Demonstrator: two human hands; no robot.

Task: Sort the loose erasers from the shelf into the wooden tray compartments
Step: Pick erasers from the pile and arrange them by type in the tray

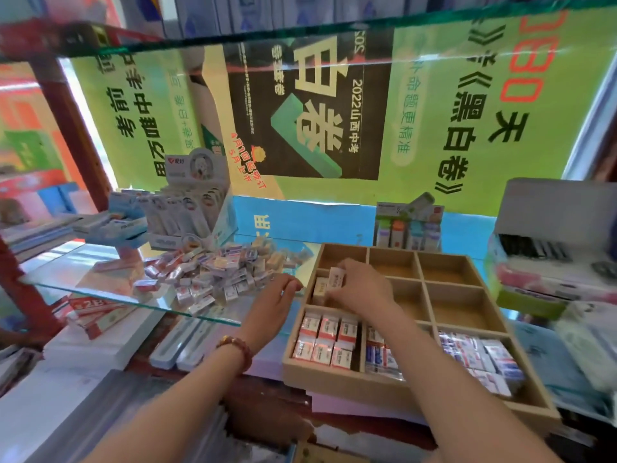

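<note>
A heap of loose wrapped erasers (213, 272) lies on the glass shelf (83, 289) at centre left. To its right stands the wooden tray (430, 315) with nine compartments. Its front row holds red-and-white erasers (329, 339) at left and blue-and-white ones (480, 355) at right. My right hand (357, 285) pinches a pale eraser (336, 277) over the middle-left compartment, beside another eraser (320, 289) standing there. My left hand (273, 305), fingers relaxed and holding nothing, hovers between the heap and the tray's left wall.
A display box of correction tapes (197, 208) stands behind the heap. A pack of small bottles (409, 228) sits behind the tray. Boxes and packets (547, 262) crowd the right side. Stationery boxes (96, 312) lie under the glass shelf.
</note>
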